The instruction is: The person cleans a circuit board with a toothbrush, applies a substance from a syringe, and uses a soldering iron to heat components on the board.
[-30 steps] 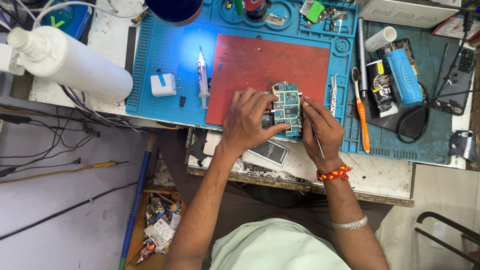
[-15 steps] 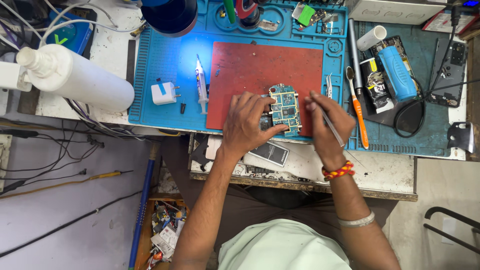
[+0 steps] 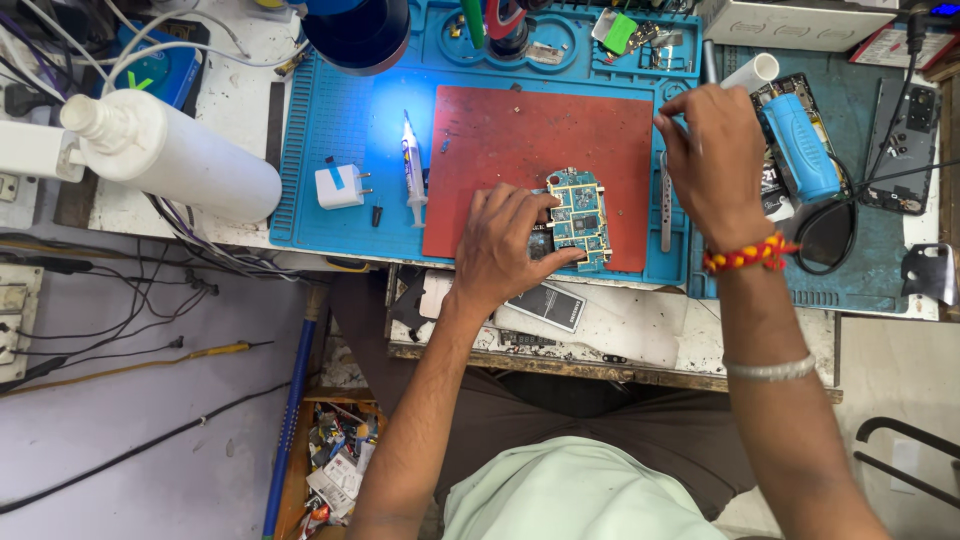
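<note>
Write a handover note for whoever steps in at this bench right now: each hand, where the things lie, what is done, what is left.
Left hand: pins the bare circuit board flat on the red mat, fingers at the board's left edge.
Right hand: raised above the mat's right edge, off the board, fingertips pinched; whether they hold anything is too small to tell.
Nearby: metal tweezers lie just right of the board; a syringe lies on the blue work mat to the left, beside a white plug adapter.
Done: board is stripped out and held in place.
Left: no tool is on the board; work on it is not finished.
</note>
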